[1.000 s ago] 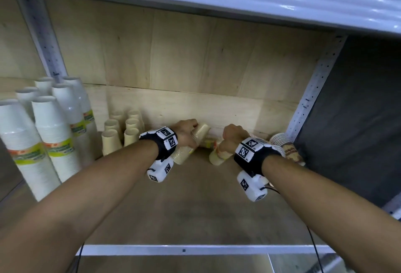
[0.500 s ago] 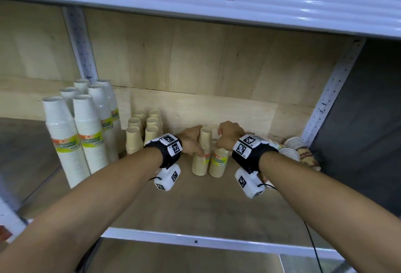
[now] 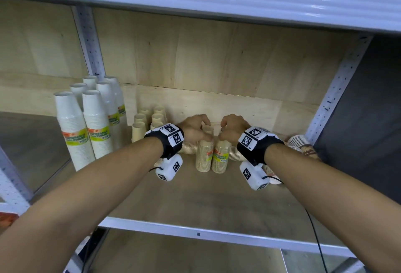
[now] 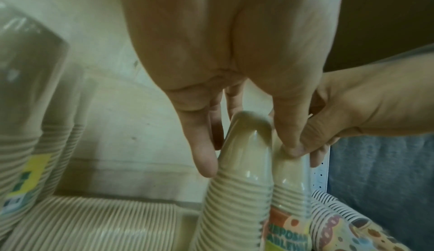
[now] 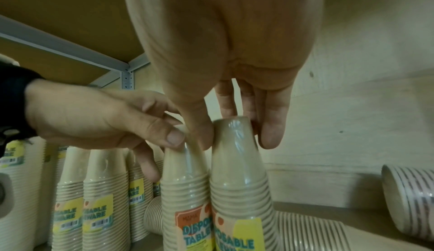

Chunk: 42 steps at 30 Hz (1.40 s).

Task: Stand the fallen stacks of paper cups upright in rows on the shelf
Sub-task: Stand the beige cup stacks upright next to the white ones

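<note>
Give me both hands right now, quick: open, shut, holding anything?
Left hand: fingers and thumb pinch the top of the left beige cup stack.
Right hand: thumb and fingers grip the top of the right beige cup stack.

From the head view my left hand [image 3: 194, 128] and right hand [image 3: 233, 129] cover the tops of the two upright beige stacks [image 3: 213, 153]. The lying stack [image 3: 189, 148] behind them is mostly hidden by my wrists. At three o'clock, the patterned cups [image 3: 300, 142] sit half behind my right forearm.
</note>
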Each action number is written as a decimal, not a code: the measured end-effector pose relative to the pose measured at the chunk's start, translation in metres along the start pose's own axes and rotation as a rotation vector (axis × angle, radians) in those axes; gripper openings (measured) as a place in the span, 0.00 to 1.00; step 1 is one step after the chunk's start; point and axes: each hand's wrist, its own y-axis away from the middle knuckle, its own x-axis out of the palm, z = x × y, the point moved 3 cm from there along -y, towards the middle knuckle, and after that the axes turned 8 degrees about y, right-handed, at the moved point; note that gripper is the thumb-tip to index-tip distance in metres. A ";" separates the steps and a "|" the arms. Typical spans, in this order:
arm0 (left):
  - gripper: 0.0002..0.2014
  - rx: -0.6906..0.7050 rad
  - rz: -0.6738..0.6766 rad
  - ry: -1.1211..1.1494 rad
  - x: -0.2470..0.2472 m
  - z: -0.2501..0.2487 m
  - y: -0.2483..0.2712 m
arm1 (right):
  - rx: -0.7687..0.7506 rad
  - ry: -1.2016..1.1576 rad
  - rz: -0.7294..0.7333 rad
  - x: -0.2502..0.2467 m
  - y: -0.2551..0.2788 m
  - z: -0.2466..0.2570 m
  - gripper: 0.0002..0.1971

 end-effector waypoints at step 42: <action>0.19 0.058 -0.082 -0.297 -0.004 -0.031 -0.001 | 0.030 -0.033 0.010 0.001 0.001 -0.005 0.19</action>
